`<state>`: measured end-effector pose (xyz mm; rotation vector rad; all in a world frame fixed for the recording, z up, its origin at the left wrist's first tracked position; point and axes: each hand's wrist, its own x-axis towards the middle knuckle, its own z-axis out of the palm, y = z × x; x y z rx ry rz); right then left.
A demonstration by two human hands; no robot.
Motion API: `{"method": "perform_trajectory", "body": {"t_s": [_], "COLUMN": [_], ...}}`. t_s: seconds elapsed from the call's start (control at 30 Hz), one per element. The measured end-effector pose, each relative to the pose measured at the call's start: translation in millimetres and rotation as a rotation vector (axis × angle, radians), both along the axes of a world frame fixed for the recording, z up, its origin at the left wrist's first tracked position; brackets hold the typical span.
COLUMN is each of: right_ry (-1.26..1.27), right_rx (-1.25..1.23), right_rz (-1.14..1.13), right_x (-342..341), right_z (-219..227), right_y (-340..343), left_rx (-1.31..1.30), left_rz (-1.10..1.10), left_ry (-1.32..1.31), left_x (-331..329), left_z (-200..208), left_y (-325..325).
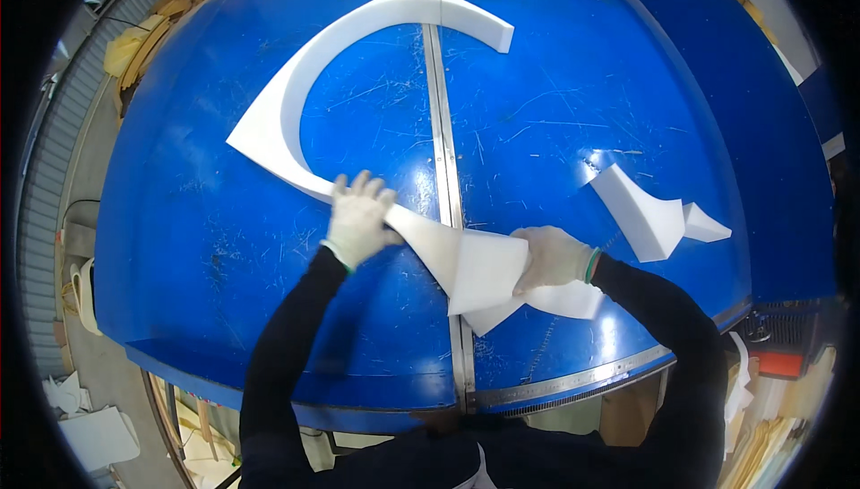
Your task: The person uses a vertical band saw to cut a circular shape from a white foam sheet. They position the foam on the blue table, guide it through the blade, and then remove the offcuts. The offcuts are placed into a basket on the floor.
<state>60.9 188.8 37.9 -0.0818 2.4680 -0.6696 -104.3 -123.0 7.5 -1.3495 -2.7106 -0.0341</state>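
Both hands wear whitish knit gloves. My left hand [361, 218] lies across the lower end of a large curved white foam piece [291, 86], its fingers over the far edge and the thumb on the near side. My right hand [557, 261] grips the right end of a flared white foam block [488, 270], fingertips partly hidden behind it. The block sits over the metal strip, against the tapering foam from my left hand; whether they are joined I cannot tell. More white foam [569, 299] shows beneath the block and my right hand.
On the blue scratched table [358, 328], a metal strip [445, 144] runs front to back. A thin upright wire [440, 1] crosses the foam's far part. Two foam offcuts [645, 220] lie at right. A metal ruler edge [573, 383] lines the front; a red box [780, 364] is beyond.
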Motion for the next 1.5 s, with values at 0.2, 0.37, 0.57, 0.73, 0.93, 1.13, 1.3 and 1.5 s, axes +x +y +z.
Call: {"method": "perform_trajectory", "body": {"t_s": [0.2,0.37,0.57,0.73,0.93,1.13,1.3,1.5], "right_ry": [0.261,0.549,0.576,0.667,0.928,0.467,-0.237,0.667], "right_rx": [-0.27,0.28,-0.369,-0.582,-0.256,0.673,0.966,0.664], "right_rz": [-0.367,-0.686,-0.748,-0.961,-1.102,-1.806,-1.943,-1.303], "right_x": [-65,-169,-72,76,290,577,779,497], "right_z": [-14,-46,-4,20,51,147,147,3], "right_y": [65,116,95,-9,-78,-163,-197,-50], "left_rx": [0.118,0.098,0.032,-0.303,-0.364,-0.017,-0.13,0.083], "left_rz": [0.074,0.468,0.283,0.066,0.048,0.075,-0.02,-0.379], "left_ry": [0.15,-0.047,-0.123,-0.122,-0.567,-0.822,-0.674,-0.323], "left_x": [-118,-193,-175,-92,65,169,132,108], "left_z": [-33,-31,-44,-97,3,61,11,0], "left_y": [-34,4,-91,-264,-189,-87,-82,12]}}
